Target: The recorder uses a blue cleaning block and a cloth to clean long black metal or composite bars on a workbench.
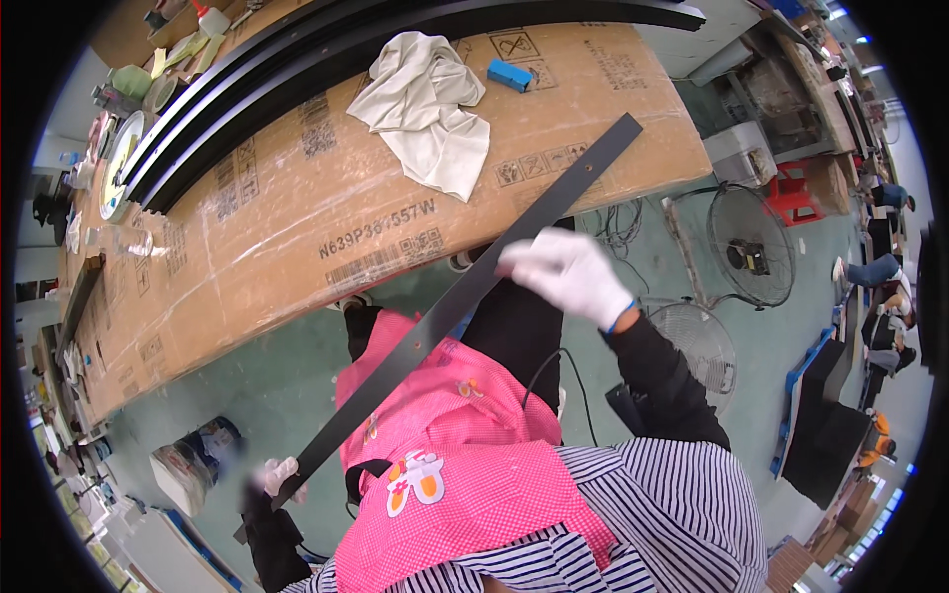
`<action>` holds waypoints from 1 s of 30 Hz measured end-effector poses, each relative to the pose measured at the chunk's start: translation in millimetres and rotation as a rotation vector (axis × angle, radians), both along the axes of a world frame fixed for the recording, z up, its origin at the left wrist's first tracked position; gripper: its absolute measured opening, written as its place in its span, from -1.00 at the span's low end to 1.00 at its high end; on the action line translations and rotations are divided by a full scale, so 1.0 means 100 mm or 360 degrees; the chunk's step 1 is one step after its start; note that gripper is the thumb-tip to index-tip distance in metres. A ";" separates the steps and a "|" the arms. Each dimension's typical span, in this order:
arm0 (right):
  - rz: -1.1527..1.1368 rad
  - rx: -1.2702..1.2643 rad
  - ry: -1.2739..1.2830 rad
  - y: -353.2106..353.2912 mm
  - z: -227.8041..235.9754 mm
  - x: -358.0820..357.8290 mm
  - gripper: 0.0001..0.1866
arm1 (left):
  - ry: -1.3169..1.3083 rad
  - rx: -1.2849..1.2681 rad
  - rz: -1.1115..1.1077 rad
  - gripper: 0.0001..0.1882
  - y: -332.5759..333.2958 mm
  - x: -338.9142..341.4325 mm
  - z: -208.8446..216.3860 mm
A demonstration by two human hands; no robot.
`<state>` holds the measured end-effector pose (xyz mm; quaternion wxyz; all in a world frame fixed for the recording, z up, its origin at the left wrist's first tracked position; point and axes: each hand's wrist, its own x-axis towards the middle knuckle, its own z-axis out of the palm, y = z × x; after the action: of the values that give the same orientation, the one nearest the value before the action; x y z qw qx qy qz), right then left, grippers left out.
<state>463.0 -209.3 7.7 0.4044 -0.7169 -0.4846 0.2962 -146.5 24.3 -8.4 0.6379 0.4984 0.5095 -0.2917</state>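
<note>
A long flat black bar [395, 366] with small holes slants from my lower left up over the cardboard-covered table [297, 287]. My left hand [277, 476], in a white glove, is closed round its lower end. At the bar's middle, my gloved right hand [568, 277] has its fingertips bunched against the edge; they are blurred, and whatever they pinch is hidden. The bar's far end lies over the table's front edge. Beyond it on the cardboard are a crumpled white cloth [425, 114] and a small blue block [509, 75].
Several long black profiles [297, 84] lie along the table's far side. A glue bottle [210, 18] stands at the far left. On the floor are two fans, one a black-caged fan [749, 245], a red stool [793, 195] and a white bucket [183, 474]. Other people stand far right.
</note>
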 end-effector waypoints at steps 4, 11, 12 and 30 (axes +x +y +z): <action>-0.0995 0.0222 -0.0256 -0.05 -0.24 0.97 -0.74 | 0.0000 -0.0037 -0.0001 -0.20 0.03 0.01 0.00; -0.0610 -0.0086 -0.0383 -0.13 -0.11 0.69 -0.75 | 0.0009 -0.0015 0.0041 -0.23 0.01 -0.03 -0.05; -0.0605 -0.0127 -0.0456 -0.13 -0.09 0.64 -0.75 | 0.0004 -0.0010 0.0021 -0.22 0.02 -0.02 -0.03; -0.0872 0.0054 -0.0893 -0.15 -0.20 1.49 -0.76 | 0.0071 -0.0021 -0.0008 -0.28 0.07 0.08 0.10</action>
<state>611.6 -224.6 -11.8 0.3322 -0.8660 -0.3718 -0.0383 -138.5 31.1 1.2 0.6288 0.4889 0.5204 -0.3079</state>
